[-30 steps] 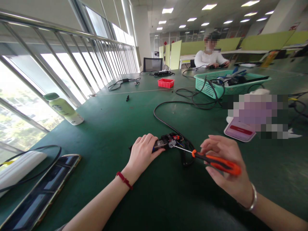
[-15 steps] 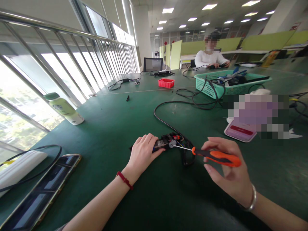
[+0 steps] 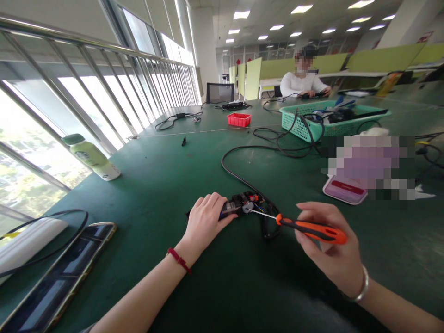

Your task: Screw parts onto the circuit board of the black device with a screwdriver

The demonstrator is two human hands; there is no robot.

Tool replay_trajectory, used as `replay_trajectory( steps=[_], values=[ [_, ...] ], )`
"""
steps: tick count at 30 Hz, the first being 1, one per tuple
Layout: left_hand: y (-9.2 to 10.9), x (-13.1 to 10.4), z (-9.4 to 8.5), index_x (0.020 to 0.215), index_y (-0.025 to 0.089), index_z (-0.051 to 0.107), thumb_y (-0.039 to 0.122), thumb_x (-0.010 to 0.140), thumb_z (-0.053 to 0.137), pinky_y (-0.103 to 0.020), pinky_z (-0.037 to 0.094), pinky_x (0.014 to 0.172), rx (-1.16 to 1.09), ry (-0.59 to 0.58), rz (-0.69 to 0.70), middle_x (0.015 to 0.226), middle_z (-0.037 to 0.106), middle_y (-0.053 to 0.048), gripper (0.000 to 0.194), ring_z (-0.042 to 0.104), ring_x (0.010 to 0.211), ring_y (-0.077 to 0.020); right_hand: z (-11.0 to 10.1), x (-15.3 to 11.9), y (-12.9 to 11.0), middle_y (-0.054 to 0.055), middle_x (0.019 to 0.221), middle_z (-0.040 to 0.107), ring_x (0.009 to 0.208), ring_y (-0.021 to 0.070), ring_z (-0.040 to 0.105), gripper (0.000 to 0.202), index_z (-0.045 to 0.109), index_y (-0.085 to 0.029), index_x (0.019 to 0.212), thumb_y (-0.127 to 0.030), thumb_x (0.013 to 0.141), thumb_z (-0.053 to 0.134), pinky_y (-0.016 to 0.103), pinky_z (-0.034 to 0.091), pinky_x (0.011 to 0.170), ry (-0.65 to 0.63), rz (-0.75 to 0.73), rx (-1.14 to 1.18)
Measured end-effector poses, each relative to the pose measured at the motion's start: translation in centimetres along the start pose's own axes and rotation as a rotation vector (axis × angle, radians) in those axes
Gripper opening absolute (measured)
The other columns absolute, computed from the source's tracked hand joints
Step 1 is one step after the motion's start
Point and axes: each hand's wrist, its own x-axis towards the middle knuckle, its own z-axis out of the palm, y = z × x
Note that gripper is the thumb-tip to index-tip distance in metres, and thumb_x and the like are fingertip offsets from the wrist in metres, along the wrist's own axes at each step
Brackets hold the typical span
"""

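My left hand (image 3: pixel 207 216) is wrapped over the body of a black corded device (image 3: pixel 239 205), pressing it to the green table. Its right end lies opened, showing coloured wires and a small grey part. A screwdriver (image 3: pixel 312 229) with an orange and black handle points left, its thin shaft reaching that grey part; whether the tip sits in a screw is too small to tell. My right hand (image 3: pixel 335 249) holds the handle loosely between thumb and fingers. From the opened end a black cord (image 3: pixel 231 172) runs away across the table.
At the back right, a green basket (image 3: pixel 298 124) holds tools and cables. A red tray (image 3: pixel 239 120) stands farther left. A bottle (image 3: pixel 92 157) and a dark glossy panel (image 3: pixel 65 282) are on the left. Beyond the basket sits a person (image 3: pixel 301 83). A phone (image 3: pixel 345 190) lies on the right.
My right thumb and fingers have shifted along the screwdriver handle, and the handle looks slightly rolled. The left hand and the device stay in place.
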Motion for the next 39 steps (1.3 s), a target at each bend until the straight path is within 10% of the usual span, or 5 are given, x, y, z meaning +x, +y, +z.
replay_trajectory(
  steps=[5, 13, 21, 28, 39],
  values=[
    [-0.05, -0.03, 0.09, 0.096, 0.015, 0.055, 0.039, 0.082, 0.058, -0.032, 0.044, 0.068, -0.009, 0.002, 0.001, 0.092, 0.058, -0.005, 0.028, 0.055, 0.078, -0.0184, 0.10, 0.27, 0.26, 0.004, 0.093, 0.051, 0.076, 0.0184, 0.057, 0.052, 0.042, -0.027, 0.119, -0.013, 0.072, 0.059, 0.032, 0.052, 0.061, -0.004, -0.033, 0.066],
    [-0.05, -0.04, 0.02, 0.096, 0.016, 0.054, 0.040, 0.082, 0.058, -0.032, 0.043, 0.067, -0.011, 0.009, 0.005, 0.091, 0.058, -0.005, 0.028, 0.055, 0.077, -0.0188, -0.52, -0.26, 0.03, -0.005, 0.060, 0.053, 0.038, 0.0076, 0.042, 0.014, 0.053, -0.025, 0.097, -0.019, 0.084, 0.048, 0.021, 0.037, 0.039, -0.189, 0.104, -0.042],
    [-0.09, -0.08, 0.12, 0.095, 0.016, 0.055, 0.040, 0.083, 0.057, -0.032, 0.043, 0.066, -0.010, 0.020, 0.005, 0.091, 0.059, -0.005, 0.027, 0.056, 0.077, -0.0184, -0.01, 0.21, 0.26, 0.002, 0.090, 0.053, 0.073, 0.0144, 0.058, 0.042, 0.045, -0.024, 0.112, -0.017, 0.073, 0.061, 0.027, 0.052, 0.067, 0.012, 0.054, 0.093],
    [-0.01, -0.07, -0.02, 0.096, 0.015, 0.054, 0.039, 0.083, 0.057, -0.031, 0.043, 0.067, -0.003, 0.001, -0.002, 0.092, 0.059, -0.005, 0.027, 0.055, 0.077, -0.0179, -0.19, 0.05, -0.35, -0.008, 0.052, 0.044, 0.040, 0.0083, 0.043, 0.018, 0.050, -0.025, 0.098, -0.018, 0.081, 0.054, 0.020, 0.038, 0.039, -0.137, 0.094, -0.033],
    [-0.06, -0.05, 0.06, 0.096, 0.015, 0.055, 0.040, 0.083, 0.057, -0.032, 0.044, 0.067, -0.001, -0.002, -0.001, 0.092, 0.058, -0.005, 0.028, 0.055, 0.077, -0.0184, 0.07, 0.03, -0.02, 0.001, 0.085, 0.053, 0.070, 0.0143, 0.056, 0.046, 0.043, -0.024, 0.116, -0.016, 0.073, 0.058, 0.027, 0.051, 0.061, -0.002, 0.043, 0.104]
  ],
)
